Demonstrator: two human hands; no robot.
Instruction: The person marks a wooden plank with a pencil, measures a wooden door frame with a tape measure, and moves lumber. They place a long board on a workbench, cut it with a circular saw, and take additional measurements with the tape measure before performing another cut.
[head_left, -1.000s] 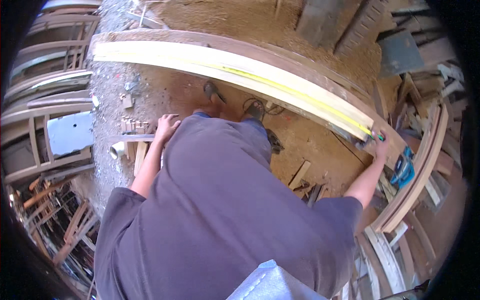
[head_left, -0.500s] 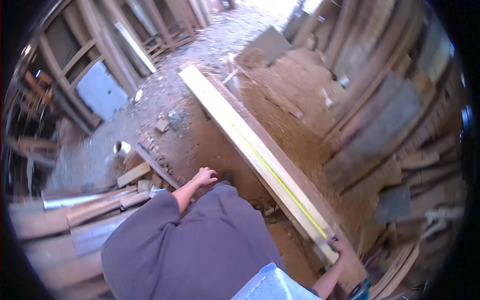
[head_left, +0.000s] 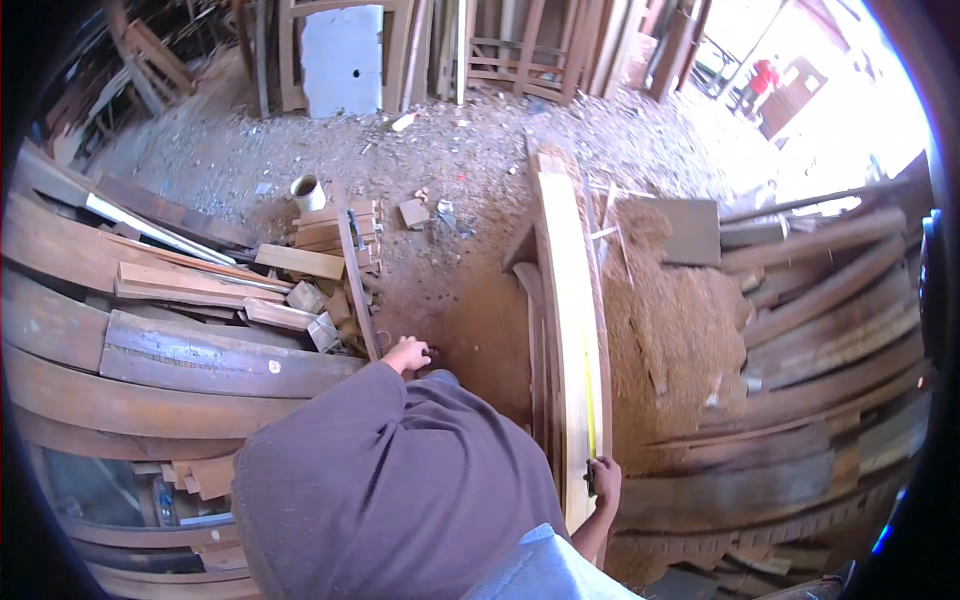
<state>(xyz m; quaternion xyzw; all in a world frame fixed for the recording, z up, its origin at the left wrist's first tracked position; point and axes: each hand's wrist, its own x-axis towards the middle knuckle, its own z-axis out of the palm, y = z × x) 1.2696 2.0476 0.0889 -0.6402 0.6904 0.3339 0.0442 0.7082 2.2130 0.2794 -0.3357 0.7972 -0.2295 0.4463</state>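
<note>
My right hand (head_left: 606, 478) grips a dark tape measure (head_left: 592, 474) at the near part of a long pale wooden plank (head_left: 565, 270). The tape's yellow blade (head_left: 589, 400) runs out along the plank, away from me. The plank lies lengthwise on a narrow wooden bench (head_left: 604, 380), pointing away from my body on the right. My left hand (head_left: 407, 355) hangs in front of me, away from the plank, its fingers loosely bent and apart with nothing visible in them. It is nearest the end of a thin dark board (head_left: 354, 270).
Stacked boards (head_left: 190, 350) and wood offcuts (head_left: 305, 298) lie left, with a white pot (head_left: 308, 192) beyond. A sawdust heap (head_left: 680, 310) and more stacked timber (head_left: 830, 330) are on the right. Frames and a pale panel (head_left: 343, 60) stand at the back. A person in red (head_left: 764, 78) is far right.
The view has swung round, so the plank now points nearly straight ahead. My right hand still holds the tape measure near the plank's near end; my left hand stays in front of my body.
</note>
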